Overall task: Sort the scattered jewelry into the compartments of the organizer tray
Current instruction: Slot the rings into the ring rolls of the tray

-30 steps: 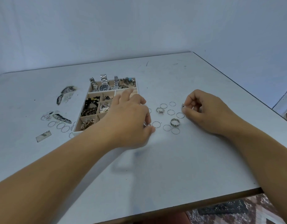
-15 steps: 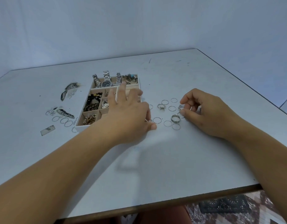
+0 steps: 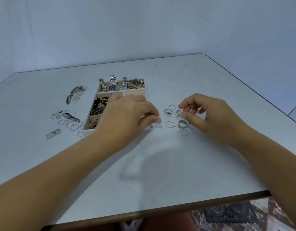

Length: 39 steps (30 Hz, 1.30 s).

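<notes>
The white organizer tray (image 3: 88, 131) sits left of centre, with watches (image 3: 112, 87) in its back compartment and bracelets in the left ones. My left hand (image 3: 127, 117) hovers over the tray's front right corner. Its thumb and forefinger are pinched together on what looks like a thin ring, which is mostly hidden. My right hand (image 3: 210, 117) pinches an ornate silver ring (image 3: 178, 112) just above the table. Between my hands lie a coiled ring (image 3: 168, 112), a wide band ring (image 3: 182, 123) and several thin wire rings (image 3: 169, 124).
More thin rings (image 3: 70, 125) lie on the table left of the tray, among dark worn patches (image 3: 71, 116) in the tabletop. The table's front edge (image 3: 160, 209) is close to me, and its right edge runs diagonally past my right hand.
My left hand has drifted left from the loose rings to the tray's front right corner, its fingers still pinched. My right hand stays at the ornate ring, with its fingers now around it.
</notes>
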Each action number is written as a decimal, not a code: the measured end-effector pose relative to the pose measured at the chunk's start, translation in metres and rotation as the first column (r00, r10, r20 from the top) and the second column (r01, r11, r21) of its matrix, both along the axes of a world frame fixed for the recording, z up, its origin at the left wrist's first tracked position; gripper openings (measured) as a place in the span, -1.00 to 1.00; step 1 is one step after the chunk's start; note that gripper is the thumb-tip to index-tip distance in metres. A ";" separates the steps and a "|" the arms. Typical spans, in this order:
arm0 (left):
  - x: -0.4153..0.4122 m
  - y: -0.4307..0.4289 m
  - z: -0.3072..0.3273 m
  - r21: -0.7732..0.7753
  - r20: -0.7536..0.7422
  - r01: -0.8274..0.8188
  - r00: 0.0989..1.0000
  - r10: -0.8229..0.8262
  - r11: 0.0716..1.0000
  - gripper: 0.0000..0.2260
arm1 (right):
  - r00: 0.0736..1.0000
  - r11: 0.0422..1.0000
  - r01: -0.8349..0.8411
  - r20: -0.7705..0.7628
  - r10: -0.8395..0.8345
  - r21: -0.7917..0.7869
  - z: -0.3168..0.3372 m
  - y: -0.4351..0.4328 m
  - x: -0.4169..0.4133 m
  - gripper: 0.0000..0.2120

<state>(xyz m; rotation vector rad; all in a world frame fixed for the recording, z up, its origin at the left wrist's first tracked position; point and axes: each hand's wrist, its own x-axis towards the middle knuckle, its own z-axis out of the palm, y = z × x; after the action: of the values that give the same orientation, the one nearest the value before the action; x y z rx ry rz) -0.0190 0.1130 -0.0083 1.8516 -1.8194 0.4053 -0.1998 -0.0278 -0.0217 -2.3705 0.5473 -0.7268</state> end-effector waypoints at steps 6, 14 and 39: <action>0.044 0.034 0.013 -0.055 -0.110 -0.118 0.988 0.112 0.991 -0.91 | 0.992 0.990 -0.099 -0.086 0.091 -0.100 0.025 0.019 0.020 -0.88; 0.078 0.057 0.023 0.019 -0.229 -0.153 0.961 0.153 0.988 -0.87 | 0.986 0.985 -0.137 -0.107 0.126 -0.109 0.051 0.031 0.082 -0.93; 0.092 0.054 -0.006 0.063 -0.178 -0.018 0.984 0.029 0.998 -0.90 | 0.993 0.994 -0.105 0.060 0.102 0.036 0.013 0.034 0.102 -0.94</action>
<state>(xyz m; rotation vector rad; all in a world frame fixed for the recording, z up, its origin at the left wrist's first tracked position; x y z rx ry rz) 0.0735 0.1667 -0.0142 1.8867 -1.7079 0.1856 -0.0980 0.0067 -0.0086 -2.3154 0.4073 -0.7287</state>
